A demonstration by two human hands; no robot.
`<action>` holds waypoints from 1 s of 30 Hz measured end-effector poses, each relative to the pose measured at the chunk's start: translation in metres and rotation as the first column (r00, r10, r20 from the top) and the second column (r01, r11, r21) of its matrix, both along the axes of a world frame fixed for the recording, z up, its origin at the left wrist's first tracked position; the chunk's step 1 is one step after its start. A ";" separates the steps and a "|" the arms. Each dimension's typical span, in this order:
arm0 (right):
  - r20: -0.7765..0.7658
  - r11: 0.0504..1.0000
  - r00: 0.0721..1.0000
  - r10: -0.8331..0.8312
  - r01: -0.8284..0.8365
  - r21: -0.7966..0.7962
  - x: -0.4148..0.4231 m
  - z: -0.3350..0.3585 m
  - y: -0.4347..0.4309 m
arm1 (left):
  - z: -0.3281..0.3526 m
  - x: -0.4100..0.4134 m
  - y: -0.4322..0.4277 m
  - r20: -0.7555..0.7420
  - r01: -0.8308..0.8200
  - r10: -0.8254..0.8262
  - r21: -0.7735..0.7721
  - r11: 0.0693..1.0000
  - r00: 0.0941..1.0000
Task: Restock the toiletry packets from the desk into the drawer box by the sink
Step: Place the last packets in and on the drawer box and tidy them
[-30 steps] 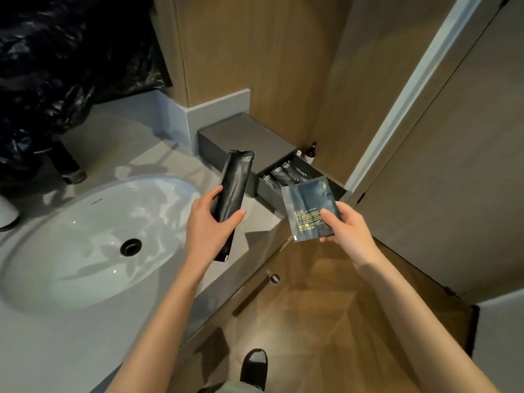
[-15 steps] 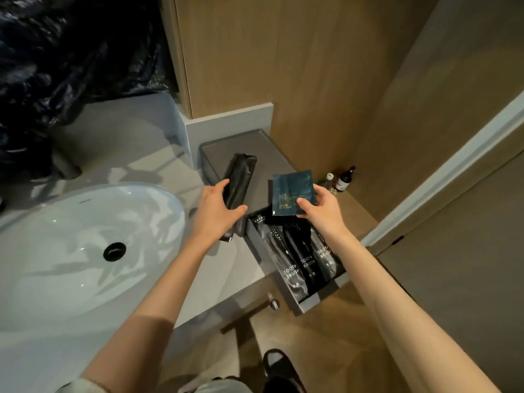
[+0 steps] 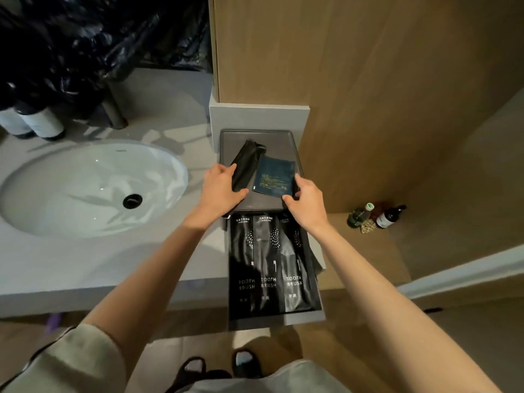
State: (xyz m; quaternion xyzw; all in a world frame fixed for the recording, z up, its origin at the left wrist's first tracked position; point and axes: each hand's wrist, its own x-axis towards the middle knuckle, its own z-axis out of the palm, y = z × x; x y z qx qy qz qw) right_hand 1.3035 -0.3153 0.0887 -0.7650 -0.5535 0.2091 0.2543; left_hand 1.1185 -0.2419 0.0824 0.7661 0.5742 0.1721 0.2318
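Observation:
A grey drawer box [image 3: 283,137] stands on the counter right of the sink, its drawer [image 3: 319,304] pulled out toward me. Three black toothbrush packets [image 3: 268,268] lie side by side in the drawer. My left hand [image 3: 221,191] grips a long black packet [image 3: 245,165] that rests on the box's top. My right hand [image 3: 306,199] pinches a square dark blue packet [image 3: 273,177] at its near right corner, lying beside the black one on the box top.
The white oval sink [image 3: 85,188] fills the grey counter [image 3: 85,265] at left. Black plastic bags [image 3: 85,38] and two white bottles [image 3: 34,123] stand behind it. Small bottles [image 3: 377,217] sit on a wooden ledge at right. A wooden wall panel [image 3: 368,80] rises behind the box.
Both hands moved forward and lowered their packets onto the box's top. My head came closer, so I look straight down into the open drawer.

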 end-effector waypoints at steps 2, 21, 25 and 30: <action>0.042 0.998 0.998 0.049 -0.050 0.025 0.006 0.001 -0.006 | -0.001 0.002 -0.001 -0.081 -0.012 0.015 0.040 0.999 0.997; -0.096 0.954 0.975 0.200 -0.216 -0.206 -0.043 -0.019 -0.117 | -0.043 -0.026 -0.147 0.219 -0.181 0.226 -0.209 0.961 0.949; -0.106 0.960 0.977 0.186 -0.204 -0.190 -0.050 -0.025 -0.117 | -0.051 -0.022 -0.140 0.177 -0.190 0.243 -0.270 0.944 0.954; -0.199 0.971 0.967 0.158 -0.189 -0.146 -0.051 -0.030 -0.113 | -0.063 -0.020 -0.129 0.185 -0.145 0.206 -0.296 0.944 0.961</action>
